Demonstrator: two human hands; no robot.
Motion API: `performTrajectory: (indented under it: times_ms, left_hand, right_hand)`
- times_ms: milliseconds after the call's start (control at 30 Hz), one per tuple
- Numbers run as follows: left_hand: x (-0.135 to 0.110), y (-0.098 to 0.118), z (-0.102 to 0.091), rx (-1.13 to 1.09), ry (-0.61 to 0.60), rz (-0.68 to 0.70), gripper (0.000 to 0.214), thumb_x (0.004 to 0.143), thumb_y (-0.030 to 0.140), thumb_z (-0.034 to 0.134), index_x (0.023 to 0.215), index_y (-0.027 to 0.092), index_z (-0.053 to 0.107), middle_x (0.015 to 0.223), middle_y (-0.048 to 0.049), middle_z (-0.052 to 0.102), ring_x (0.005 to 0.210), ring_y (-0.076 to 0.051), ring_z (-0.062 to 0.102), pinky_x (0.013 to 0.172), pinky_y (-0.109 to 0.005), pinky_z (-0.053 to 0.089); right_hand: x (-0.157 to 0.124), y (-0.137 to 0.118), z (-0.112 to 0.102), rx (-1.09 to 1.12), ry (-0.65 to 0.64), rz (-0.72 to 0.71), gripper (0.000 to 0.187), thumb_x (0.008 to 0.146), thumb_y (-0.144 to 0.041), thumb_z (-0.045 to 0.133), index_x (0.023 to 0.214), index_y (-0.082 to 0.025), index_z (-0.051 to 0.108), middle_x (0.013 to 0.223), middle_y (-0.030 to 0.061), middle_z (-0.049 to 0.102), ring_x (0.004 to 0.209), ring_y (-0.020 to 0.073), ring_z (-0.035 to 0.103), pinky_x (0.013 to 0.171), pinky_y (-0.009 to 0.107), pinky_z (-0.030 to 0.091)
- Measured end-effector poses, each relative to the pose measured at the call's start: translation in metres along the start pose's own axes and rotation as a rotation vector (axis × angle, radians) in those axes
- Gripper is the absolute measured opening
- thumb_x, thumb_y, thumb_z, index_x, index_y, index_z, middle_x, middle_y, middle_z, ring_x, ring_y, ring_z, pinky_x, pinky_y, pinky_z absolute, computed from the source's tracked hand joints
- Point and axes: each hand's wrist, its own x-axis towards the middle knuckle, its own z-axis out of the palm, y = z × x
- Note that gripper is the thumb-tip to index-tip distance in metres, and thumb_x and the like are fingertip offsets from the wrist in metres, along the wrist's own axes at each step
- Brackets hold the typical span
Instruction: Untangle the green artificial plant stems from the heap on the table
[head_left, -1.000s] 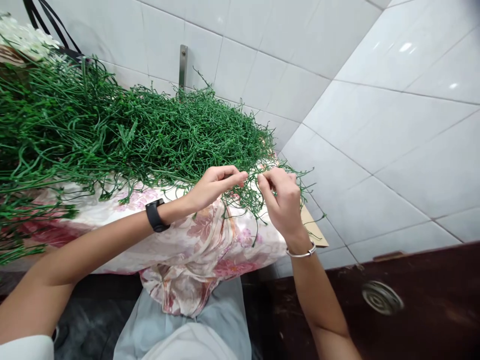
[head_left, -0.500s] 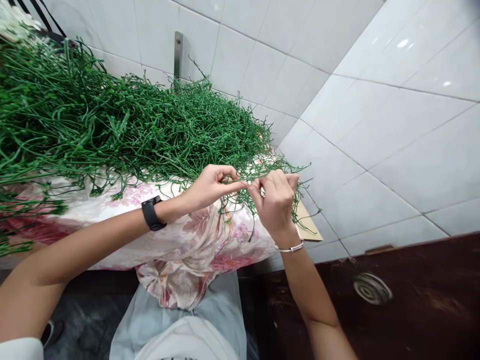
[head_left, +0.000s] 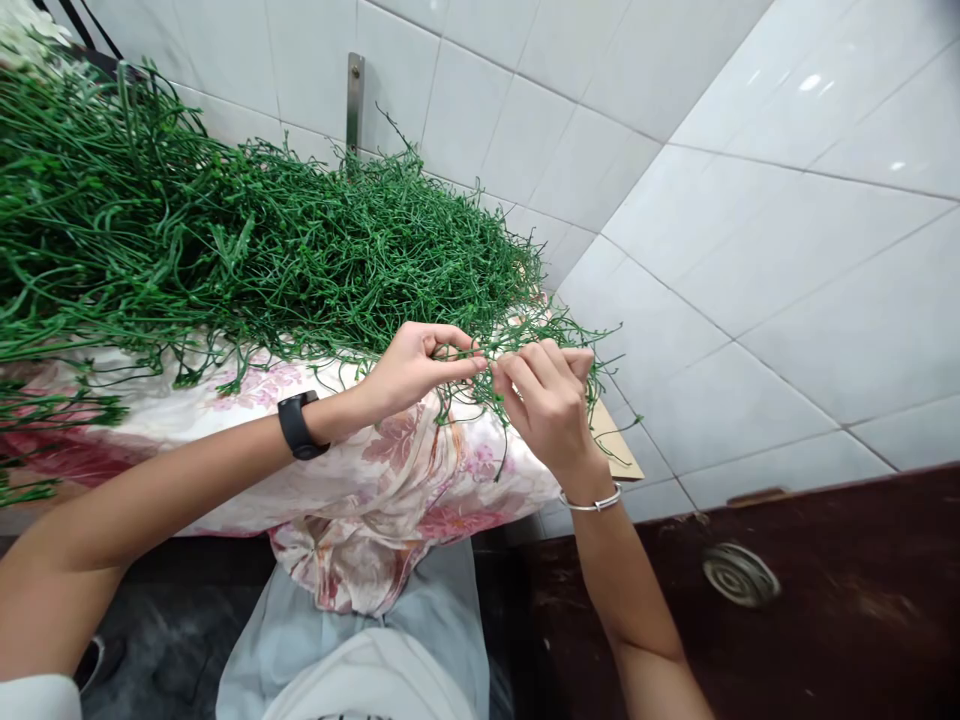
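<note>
Over the front edge of a large heap of thin green stems (head_left: 322, 250), my two hands meet almost tip to tip. My left hand (head_left: 424, 365), with a black band on its wrist, pinches a thin green stem between thumb and forefinger. My right hand (head_left: 551, 395), wearing a silver bracelet, has its fingers curled and closed at the same stem; its fingertips are partly hidden. Loose stems with small branching tips (head_left: 469, 405) lie beneath and around both hands, on a floral cloth (head_left: 300, 480).
The cloth covers the work surface and hangs over my lap. A pale board corner (head_left: 619, 450) sticks out at the right. White tiled walls (head_left: 750, 250) stand behind and to the right, with a metal strip (head_left: 355, 100). A dark red wooden panel (head_left: 825, 590) is at lower right.
Both hands stay close together; the left has shifted slightly left. My right fingers have loosened their curl a little, and the right wrist has moved slightly right.
</note>
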Motion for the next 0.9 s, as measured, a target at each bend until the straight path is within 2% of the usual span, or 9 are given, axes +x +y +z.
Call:
performTrajectory:
  times_ms: [200, 333, 467, 567, 667, 900]
  left_hand:
    - [-0.002, -0.003, -0.002, 0.256, -0.153, 0.135, 0.016, 0.075, 0.024, 0.048, 0.063, 0.013, 0.046, 0.052, 0.0059, 0.032, 0.049, -0.004, 0.025, 0.045, -0.018, 0.019]
    - [0.004, -0.006, -0.006, 0.441, -0.279, 0.203, 0.026, 0.074, 0.021, 0.046, 0.054, 0.015, 0.031, 0.048, 0.0079, 0.020, 0.047, -0.003, 0.018, 0.044, -0.019, 0.015]
    - [0.003, -0.010, -0.007, 0.506, -0.301, 0.221, 0.026, 0.075, 0.021, 0.045, 0.054, 0.015, 0.031, 0.047, 0.0081, 0.021, 0.047, -0.003, 0.019, 0.045, -0.018, 0.015]
    - [-0.001, -0.008, -0.005, 0.475, -0.274, 0.193, 0.024, 0.077, 0.020, 0.043, 0.056, 0.014, 0.035, 0.048, 0.0077, 0.022, 0.046, -0.003, 0.020, 0.044, -0.018, 0.016]
    - [-0.003, -0.004, -0.005, 0.355, -0.226, 0.145, 0.025, 0.080, 0.024, 0.042, 0.058, 0.013, 0.040, 0.049, 0.0074, 0.021, 0.044, -0.003, 0.019, 0.042, -0.018, 0.015]
    - [-0.003, 0.004, -0.003, 0.171, -0.192, 0.012, 0.022, 0.080, 0.026, 0.045, 0.064, 0.012, 0.051, 0.048, 0.0072, 0.023, 0.043, -0.003, 0.018, 0.039, -0.018, 0.012]
  right_hand:
    - [-0.001, -0.005, 0.011, -0.054, 0.044, -0.014, 0.018, 0.081, -0.018, 0.047, 0.063, -0.017, 0.044, 0.060, -0.0018, 0.048, 0.064, 0.0118, 0.041, 0.066, 0.029, 0.026]
    - [-0.003, -0.010, 0.018, -0.064, 0.065, -0.025, 0.015, 0.079, -0.017, 0.049, 0.064, -0.016, 0.047, 0.062, 0.0000, 0.051, 0.064, 0.0123, 0.043, 0.066, 0.029, 0.027]
    - [-0.006, -0.007, 0.023, -0.042, 0.085, 0.016, 0.017, 0.080, -0.015, 0.047, 0.062, -0.017, 0.044, 0.058, -0.0004, 0.048, 0.062, 0.0122, 0.042, 0.064, 0.029, 0.028]
    - [-0.006, 0.002, 0.024, -0.033, 0.086, 0.101, 0.021, 0.080, -0.013, 0.044, 0.060, -0.018, 0.040, 0.057, -0.0005, 0.046, 0.061, 0.0120, 0.040, 0.063, 0.029, 0.027]
    - [-0.004, 0.010, 0.021, -0.021, 0.062, 0.135, 0.022, 0.081, -0.014, 0.042, 0.059, -0.018, 0.039, 0.056, -0.0012, 0.043, 0.061, 0.0119, 0.039, 0.064, 0.030, 0.027]
    - [0.000, 0.005, 0.018, -0.034, 0.060, 0.224, 0.021, 0.081, -0.016, 0.042, 0.060, -0.019, 0.041, 0.058, 0.0008, 0.042, 0.064, 0.0148, 0.041, 0.065, 0.032, 0.027]
